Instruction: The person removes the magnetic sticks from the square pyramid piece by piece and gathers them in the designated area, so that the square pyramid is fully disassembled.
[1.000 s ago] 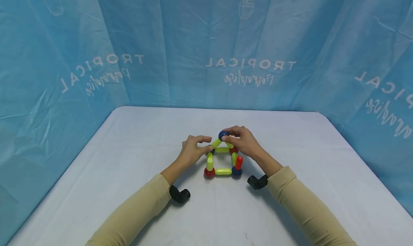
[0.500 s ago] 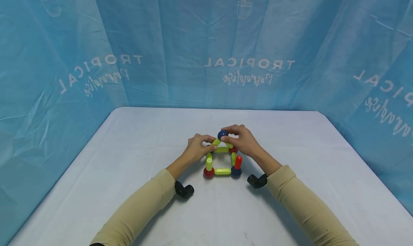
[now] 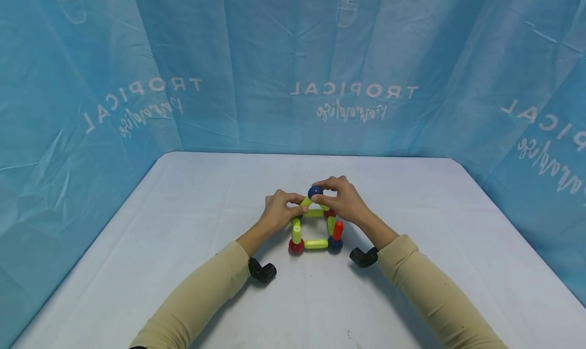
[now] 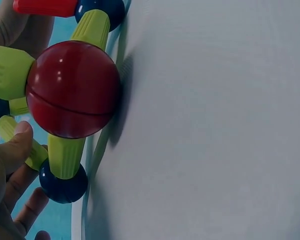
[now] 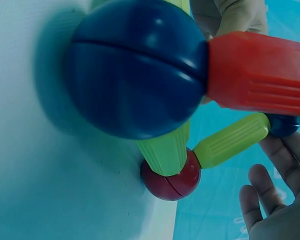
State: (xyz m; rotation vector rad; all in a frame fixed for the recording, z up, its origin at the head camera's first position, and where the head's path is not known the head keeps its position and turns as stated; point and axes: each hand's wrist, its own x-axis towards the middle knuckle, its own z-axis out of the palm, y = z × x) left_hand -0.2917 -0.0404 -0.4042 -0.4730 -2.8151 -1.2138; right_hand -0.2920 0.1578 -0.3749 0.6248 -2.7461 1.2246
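Compared with a second ago, I see the left hand closer in: its thumb and forefinger, apart then, now pinch the left sloping rod, and the top blue ball sits slightly further left. On the other side, the right hand has thumb and forefinger clamped on that ball; my right wrist view shows its other fingers bent loosely and spaced apart.

I have the frame of rods and balls on the middle of the white table. Its far corners are the back red ball and the back blue ball, the latter mostly hidden from my head view by the left hand. From the back red ball, the right sloping rod rises to the top blue ball.

Nearer me, an upright green rod stands on the front red ball, and a red rod on the front blue ball. Those front balls and standing rods block much of both wrist views. Tan sleeves cover the forearms, and a blue curtain hangs behind.
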